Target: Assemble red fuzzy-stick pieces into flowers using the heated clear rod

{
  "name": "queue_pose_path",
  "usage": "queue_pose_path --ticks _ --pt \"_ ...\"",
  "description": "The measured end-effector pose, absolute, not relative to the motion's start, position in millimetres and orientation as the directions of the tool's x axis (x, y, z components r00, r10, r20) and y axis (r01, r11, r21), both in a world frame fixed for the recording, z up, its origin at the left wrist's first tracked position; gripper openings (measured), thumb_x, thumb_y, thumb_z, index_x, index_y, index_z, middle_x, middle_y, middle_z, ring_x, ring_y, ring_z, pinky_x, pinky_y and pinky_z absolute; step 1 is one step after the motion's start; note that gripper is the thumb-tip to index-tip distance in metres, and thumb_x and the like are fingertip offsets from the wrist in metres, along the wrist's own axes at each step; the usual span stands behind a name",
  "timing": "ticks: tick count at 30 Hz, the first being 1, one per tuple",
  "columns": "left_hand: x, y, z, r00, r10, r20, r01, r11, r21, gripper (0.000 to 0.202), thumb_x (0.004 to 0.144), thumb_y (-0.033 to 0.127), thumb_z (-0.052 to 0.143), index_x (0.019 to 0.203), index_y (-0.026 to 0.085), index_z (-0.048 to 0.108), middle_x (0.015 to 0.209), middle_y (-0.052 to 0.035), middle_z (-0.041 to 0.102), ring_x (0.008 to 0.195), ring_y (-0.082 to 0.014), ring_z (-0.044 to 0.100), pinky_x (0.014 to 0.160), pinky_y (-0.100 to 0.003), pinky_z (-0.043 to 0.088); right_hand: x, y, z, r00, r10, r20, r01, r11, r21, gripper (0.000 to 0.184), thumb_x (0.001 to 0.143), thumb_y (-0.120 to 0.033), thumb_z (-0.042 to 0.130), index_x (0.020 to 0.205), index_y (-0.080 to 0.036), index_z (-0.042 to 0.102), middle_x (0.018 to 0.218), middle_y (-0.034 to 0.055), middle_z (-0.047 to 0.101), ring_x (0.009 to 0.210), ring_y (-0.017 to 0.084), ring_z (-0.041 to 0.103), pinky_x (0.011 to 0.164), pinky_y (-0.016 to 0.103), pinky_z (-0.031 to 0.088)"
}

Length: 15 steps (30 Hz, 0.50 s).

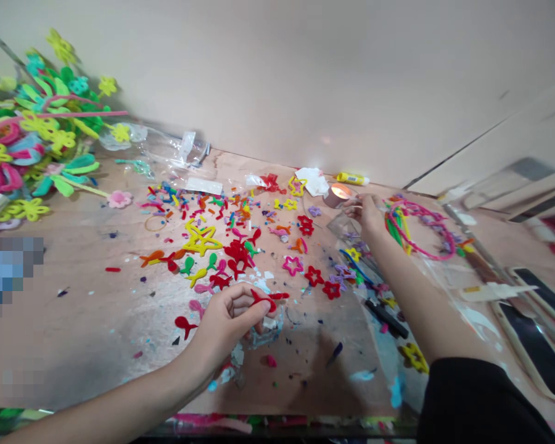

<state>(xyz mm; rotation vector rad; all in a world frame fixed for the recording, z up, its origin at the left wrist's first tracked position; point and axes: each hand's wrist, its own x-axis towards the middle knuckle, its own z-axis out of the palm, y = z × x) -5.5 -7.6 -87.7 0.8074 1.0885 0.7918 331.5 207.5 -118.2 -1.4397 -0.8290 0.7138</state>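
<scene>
Flowers left, fish shapes centre, phones far right

Shows a flat, scuffed pinkish-brown tabletop, backed by a smooth, pale beige wall panel with a thin, dark, slanting seam at right. Looks softly lit.

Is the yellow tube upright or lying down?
Lying down: the yellow tube stretches lengthwise along the foot of the pale panel.
</scene>
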Motion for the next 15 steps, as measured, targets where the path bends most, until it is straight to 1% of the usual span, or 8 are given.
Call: queue_pose_path --ticks 2,5,10,15 --pt "-6 -7 -88 0.269 0.861 -0.431 -0.140 0.478 0.867 0.024 0.074 0.036 0.077 0.078 0.018 0.062 0.056 0.0041 0.057 0.052 -0.0097 0.052 0.048 -0.020 0.036 332 209 -119 0.549 0.834 0.058 0.067 0.025 -0.997 0.016 0.088 -0.028 0.061 0.077 -0.026 0.049 0.056 -0.0015 0.065 0.042 0.012 0.057 0.038 0.023 0.045" --pt "-6 -7 -87 0.266 0.862 -0.430 -0.143 0.477 0.867 0.023 0.074 0.036 0.076 0.077 0.018 0.062 0.056 0.0032 0.058 0.052 -0.0106 0.053 0.049 -0.021 0.037 331 209 -119 0.550 0.834 0.054 0.063 0.023 -0.998 0.017 0.089 -0.029 0.061 0.078 -0.026 0.048 0.057 -0.0017 0.065 0.042 0.011 0.057 0.038 0.021 0.044" --pt "-5 -8 -84 0.257 0.865 -0.430 -0.142 0.474 0.869 0.022 0.074 0.035 0.076 0.076 0.019 0.062 0.056 0.0031 0.057 0.053 -0.0108 0.054 0.050 -0.021 0.038 328 206 -116 0.547 0.836 0.042 0.043 0.022 -0.999 0.011 0.090 -0.021 0.054 0.080 -0.024 0.049 0.058 -0.0019 0.066 0.042 0.010 0.056 0.038 0.017 0.044" --pt "-4 -8 -82 0.255 0.862 -0.439 -0.136 0.481 0.866 0.024 0.071 0.035 0.078 0.076 0.018 0.062 0.054 0.0041 0.056 0.051 -0.0105 0.053 0.048 -0.021 0.036 327 201 -106 0.518 0.854 0.034 0.009 0.034 -0.999 0.013 0.090 -0.017 0.050 0.078 -0.023 0.050 0.056 -0.0026 0.065 0.042 0.009 0.054 0.039 0.015 0.043"
